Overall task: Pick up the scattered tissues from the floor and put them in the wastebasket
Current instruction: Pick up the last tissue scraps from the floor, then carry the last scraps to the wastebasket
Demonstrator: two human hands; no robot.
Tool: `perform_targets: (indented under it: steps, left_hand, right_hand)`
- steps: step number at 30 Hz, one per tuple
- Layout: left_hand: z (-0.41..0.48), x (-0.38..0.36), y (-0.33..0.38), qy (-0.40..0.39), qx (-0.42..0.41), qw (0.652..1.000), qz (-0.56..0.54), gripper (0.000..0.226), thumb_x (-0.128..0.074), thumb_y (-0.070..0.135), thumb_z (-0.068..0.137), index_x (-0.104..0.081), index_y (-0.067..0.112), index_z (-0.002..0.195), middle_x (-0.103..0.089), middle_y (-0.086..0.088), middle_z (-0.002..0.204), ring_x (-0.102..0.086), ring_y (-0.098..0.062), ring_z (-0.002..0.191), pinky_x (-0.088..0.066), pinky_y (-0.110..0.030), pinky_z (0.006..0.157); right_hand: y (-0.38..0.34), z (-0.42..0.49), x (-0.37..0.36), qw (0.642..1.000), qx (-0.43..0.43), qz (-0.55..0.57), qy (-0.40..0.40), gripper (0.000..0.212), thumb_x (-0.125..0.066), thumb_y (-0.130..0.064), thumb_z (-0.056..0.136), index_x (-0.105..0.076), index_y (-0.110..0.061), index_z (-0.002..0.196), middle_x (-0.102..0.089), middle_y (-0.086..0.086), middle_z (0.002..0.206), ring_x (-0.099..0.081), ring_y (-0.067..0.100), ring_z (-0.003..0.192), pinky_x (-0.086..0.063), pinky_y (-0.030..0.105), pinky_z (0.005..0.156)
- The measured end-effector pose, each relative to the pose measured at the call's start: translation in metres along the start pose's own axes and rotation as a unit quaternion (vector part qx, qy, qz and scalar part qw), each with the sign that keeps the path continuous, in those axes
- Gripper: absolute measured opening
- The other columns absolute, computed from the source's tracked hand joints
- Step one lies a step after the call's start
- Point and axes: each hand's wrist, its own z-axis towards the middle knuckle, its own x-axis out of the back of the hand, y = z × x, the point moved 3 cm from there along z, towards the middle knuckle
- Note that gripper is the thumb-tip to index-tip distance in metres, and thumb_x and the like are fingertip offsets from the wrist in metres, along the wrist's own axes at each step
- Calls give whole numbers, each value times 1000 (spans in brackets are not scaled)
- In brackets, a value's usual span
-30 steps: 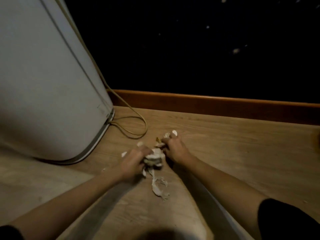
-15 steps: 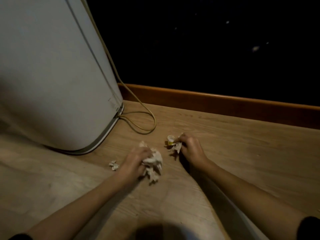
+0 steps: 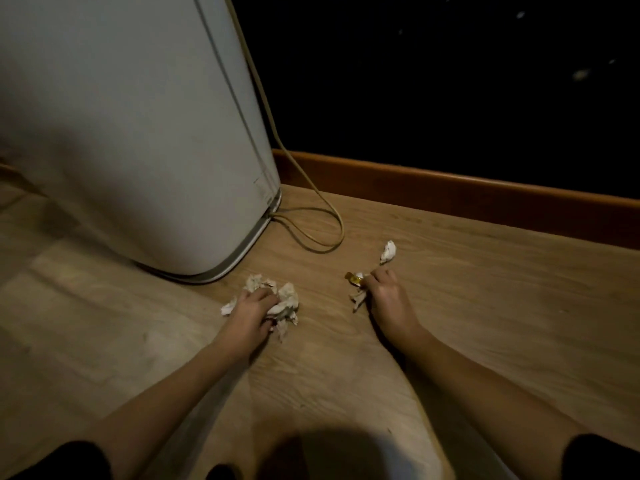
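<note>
Both hands clutch crumpled tissues on floor.

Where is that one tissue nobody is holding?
The loose tissue lies on the wooden floor, just beyond the right hand and right of the looped cable.

Pale wood-grain floor, tan with darker streaks. White crumpled tissues under the left hand; another white scrap lies just past the right hand, which shows a speck of yellow-gold wrapper. Grey-white appliance, beige cord, reddish-brown skirting board, black wall with faint pale specks, black sleeves.
</note>
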Motion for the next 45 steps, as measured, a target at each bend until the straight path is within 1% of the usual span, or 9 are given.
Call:
perform_targets:
  steps: [8, 12, 17, 20, 24, 28, 31, 36, 45]
  left_hand:
    - [49, 29, 41, 14, -7, 1000, -19, 25, -57, -2, 62, -66, 7, 84, -70, -18, 89, -63, -36, 86, -45, -33, 71]
    - [77, 64, 93, 56, -81, 994, -50, 27, -55, -3, 64, -67, 11, 84, -72, -13, 87, -63, -28, 84, -40, -26, 66]
    - [106, 99, 125, 107, -120, 987, -28, 24, -56, -9, 67, -67, 4, 85, -70, -19, 89, -62, -34, 87, -38, -28, 69]
    - [111, 110, 127, 133, -119, 983, -36, 23, -57, -9, 72, -68, 2, 89, -70, -19, 91, -62, -34, 89, -43, -33, 71]
    - [107, 107, 127, 142, -108, 983, -48, 24, -58, -6, 76, -68, 5, 94, -70, -16, 96, -62, -31, 92, -46, -33, 76]
    - [106, 97, 133, 134, -104, 984, -54, 26, -57, -6, 74, -69, 5, 95, -70, -16, 98, -62, -31, 95, -45, -32, 78]
    - [116, 99, 151, 127, -116, 983, -66, 24, -58, -7, 75, -69, 5, 92, -71, -15, 94, -64, -29, 92, -41, -26, 73]
    - [144, 111, 225, 110, -177, 976, -70, 19, -60, -5, 75, -67, 7, 88, -70, -16, 91, -64, -31, 91, -49, -35, 74]
    - [166, 140, 481, 44, -327, 937, -110, 20, -55, -7, 70, -61, 12, 71, -67, -11, 78, -62, -26, 79, -53, -37, 63]
  right_hand:
    - [15, -9, 33, 990, -97, 99, 8, 29, -54, 11, 80, -70, -3, 99, -66, 15, 99, -60, 30, 95, -46, 30, 80]
    - [18, 16, 76, 963, -183, 195, 43, 25, -45, 6, 92, -63, -4, 106, -62, 2, 93, -55, 2, 75, -44, 1, 55]
    - [35, 65, 75, 979, -159, 127, 9, 20, -50, -2, 90, -64, -3, 104, -64, 16, 104, -62, 27, 93, -46, 21, 73]
    - [25, 49, 41, 992, -119, 10, -36, 14, -47, -10, 92, -60, -8, 96, -61, 8, 100, -57, 16, 78, -48, 18, 67]
    - [19, 19, 17, 992, -126, 31, 7, 16, -53, -7, 89, -65, -13, 97, -58, 5, 104, -53, 20, 97, -41, 25, 79]
    - [22, 8, 36, 988, -131, 84, -6, 22, -48, 4, 87, -66, -6, 94, -60, 10, 101, -56, 22, 94, -39, 20, 75]
    - [30, -2, 73, 983, -138, 121, -4, 24, -49, 8, 86, -68, -4, 94, -63, 9, 98, -60, 17, 86, -39, 9, 70]
    - [59, -17, 173, 990, -108, 90, 24, 22, -57, 5, 85, -72, -6, 96, -69, 8, 103, -64, 17, 94, -51, 21, 81]
    - [148, -99, 410, 953, -244, -53, 172, 27, -59, 7, 80, -75, -9, 94, -70, 10, 102, -63, 19, 96, -43, 21, 78]
